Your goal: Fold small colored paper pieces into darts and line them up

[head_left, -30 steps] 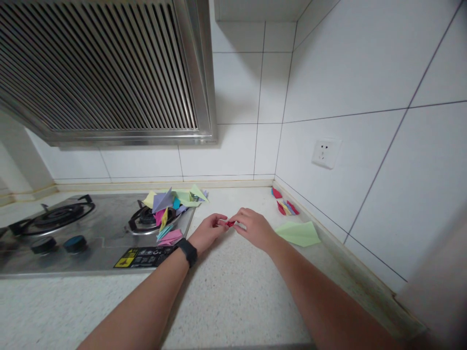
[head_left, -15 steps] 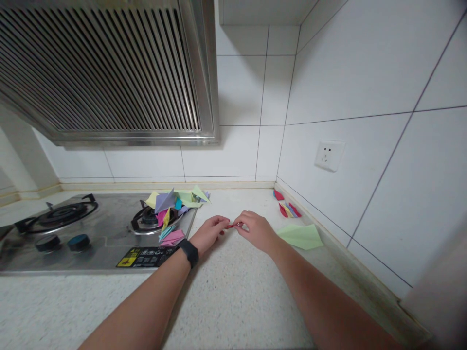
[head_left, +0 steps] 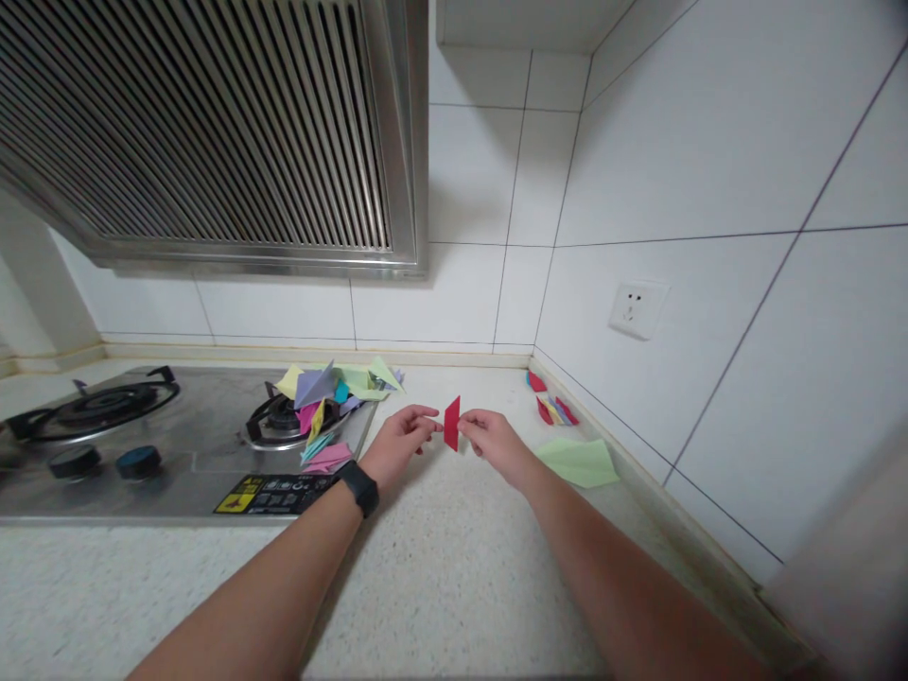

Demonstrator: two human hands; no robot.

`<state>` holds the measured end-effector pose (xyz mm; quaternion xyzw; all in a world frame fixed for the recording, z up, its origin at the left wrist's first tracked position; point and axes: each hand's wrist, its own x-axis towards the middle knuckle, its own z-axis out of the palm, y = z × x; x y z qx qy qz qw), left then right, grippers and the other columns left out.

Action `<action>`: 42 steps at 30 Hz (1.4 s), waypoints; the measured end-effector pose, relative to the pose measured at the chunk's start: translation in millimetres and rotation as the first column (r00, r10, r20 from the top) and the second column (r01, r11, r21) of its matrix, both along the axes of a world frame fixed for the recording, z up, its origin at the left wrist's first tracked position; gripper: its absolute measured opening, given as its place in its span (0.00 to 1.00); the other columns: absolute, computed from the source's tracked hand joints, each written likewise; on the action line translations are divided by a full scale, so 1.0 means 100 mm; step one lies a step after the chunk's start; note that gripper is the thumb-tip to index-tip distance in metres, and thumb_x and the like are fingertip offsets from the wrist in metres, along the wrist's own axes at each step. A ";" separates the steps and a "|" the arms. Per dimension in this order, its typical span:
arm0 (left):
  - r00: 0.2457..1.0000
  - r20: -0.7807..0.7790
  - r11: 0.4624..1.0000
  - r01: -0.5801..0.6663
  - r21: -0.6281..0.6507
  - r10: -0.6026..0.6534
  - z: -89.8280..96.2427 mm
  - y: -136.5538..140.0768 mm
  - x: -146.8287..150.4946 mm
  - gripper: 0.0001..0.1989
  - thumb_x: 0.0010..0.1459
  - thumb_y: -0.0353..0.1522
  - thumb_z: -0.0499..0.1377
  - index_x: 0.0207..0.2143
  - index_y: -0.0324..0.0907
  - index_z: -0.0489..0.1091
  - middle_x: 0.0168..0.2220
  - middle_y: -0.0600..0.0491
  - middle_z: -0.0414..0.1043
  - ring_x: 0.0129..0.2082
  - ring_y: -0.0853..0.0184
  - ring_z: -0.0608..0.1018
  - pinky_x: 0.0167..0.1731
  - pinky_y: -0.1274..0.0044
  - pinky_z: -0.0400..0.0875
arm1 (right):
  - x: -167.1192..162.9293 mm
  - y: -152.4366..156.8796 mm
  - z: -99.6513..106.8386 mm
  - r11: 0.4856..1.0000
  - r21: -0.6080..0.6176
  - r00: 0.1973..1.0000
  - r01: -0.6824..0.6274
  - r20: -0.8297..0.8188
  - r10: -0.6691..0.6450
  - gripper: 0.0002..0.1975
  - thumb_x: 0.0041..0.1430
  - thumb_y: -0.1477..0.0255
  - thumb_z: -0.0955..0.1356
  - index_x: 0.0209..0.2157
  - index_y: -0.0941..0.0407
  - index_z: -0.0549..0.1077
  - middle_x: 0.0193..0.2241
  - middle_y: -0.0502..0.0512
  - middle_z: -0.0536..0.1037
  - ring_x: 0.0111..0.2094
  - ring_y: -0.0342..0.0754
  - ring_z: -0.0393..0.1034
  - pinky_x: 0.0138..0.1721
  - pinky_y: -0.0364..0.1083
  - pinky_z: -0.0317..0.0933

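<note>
A small folded piece of red paper (head_left: 452, 424), shaped like a slanted four-sided piece, stands upright above the counter. My right hand (head_left: 493, 438) pinches its right edge between thumb and fingers. On the other side is my left hand (head_left: 404, 440), fingers apart, with fingertips very close to the paper's left edge; I cannot tell whether they touch it. A black watch (head_left: 358, 487) is on the left wrist. Just right of my right hand, a light green paper sheet (head_left: 578, 462) lies on the counter, partly behind my forearm.
Folded colored papers (head_left: 316, 388) are heaped over the right burner of the gas stove (head_left: 191, 482). Small folded paper pieces (head_left: 557, 410) lie by the right wall, with another red piece (head_left: 537, 382) behind. A range hood (head_left: 397, 265) hangs above; a wall socket (head_left: 637, 309) is at right.
The red paper has turned from nearly edge-on to upright, its flat side showing. My left hand's fingers have spread apart beside it. The view has shifted slightly.
</note>
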<state>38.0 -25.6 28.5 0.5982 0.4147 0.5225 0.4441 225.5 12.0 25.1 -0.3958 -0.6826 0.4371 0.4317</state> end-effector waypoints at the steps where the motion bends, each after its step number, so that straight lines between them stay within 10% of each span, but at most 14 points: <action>1: 1.000 -0.025 1.000 -0.002 0.013 0.003 -0.02 0.01 0.00 0.18 0.52 0.39 0.61 0.43 0.39 0.70 0.34 0.49 0.75 0.29 0.70 0.72 0.24 0.81 0.64 | 0.00 -0.01 0.00 0.999 -0.036 0.999 -0.025 -0.025 0.024 0.11 0.53 0.63 0.67 0.30 0.57 0.72 0.17 0.45 0.65 0.17 0.39 0.56 0.20 0.40 0.50; 28: 0.966 -0.255 0.970 0.022 0.240 0.042 -0.09 0.01 0.02 0.06 0.54 0.32 0.57 0.31 0.38 0.70 0.23 0.57 0.66 0.23 0.73 0.67 0.26 0.81 0.60 | -0.04 -0.02 -0.12 0.969 -0.100 0.972 -0.227 0.041 0.232 0.08 0.56 0.66 0.66 0.31 0.57 0.71 0.19 0.46 0.66 0.21 0.40 0.59 0.22 0.40 0.53; 42: 0.985 -0.169 0.995 0.037 0.096 -0.020 -0.04 -0.03 0.03 0.05 0.52 0.32 0.58 0.27 0.39 0.66 0.19 0.60 0.63 0.18 0.75 0.65 0.22 0.83 0.58 | 0.00 -0.02 -0.10 0.974 -0.056 0.973 -0.221 0.057 0.224 0.08 0.56 0.67 0.65 0.32 0.57 0.71 0.22 0.46 0.67 0.21 0.39 0.59 0.22 0.40 0.53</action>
